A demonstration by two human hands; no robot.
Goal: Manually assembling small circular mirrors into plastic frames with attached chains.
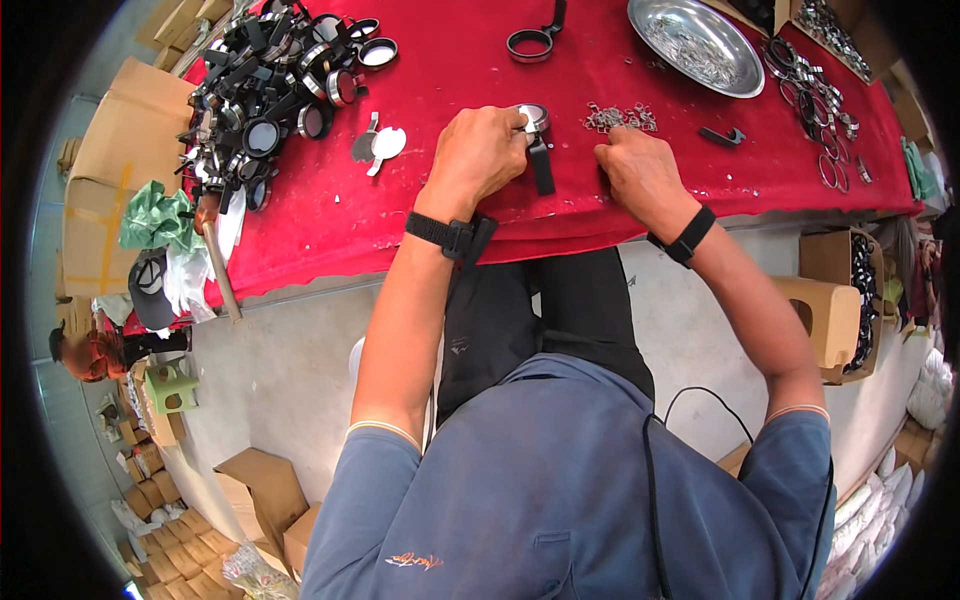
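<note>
My left hand point(478, 155) is closed around a round metal ring with a black handle point(541, 168), pressing it against the red cloth; the handle points toward me. My right hand point(645, 172) is just beside a small heap of wire clips point(618, 118), its fingers curled together. What they pinch, if anything, is hidden. Left of my left hand lie a white disc point(388, 144) and a grey disc point(363, 148), with a metal strip between them. A loose black handle point(722, 136) rests to the right of my right hand.
A big pile of metal rings with black handles point(262, 95) covers the table's far left. One black ring point(530, 45) lies ahead. A steel bowl of small metal parts point(745, 60) and bare rings point(828, 130) are at right. A hammer point(215, 255) overhangs the left edge.
</note>
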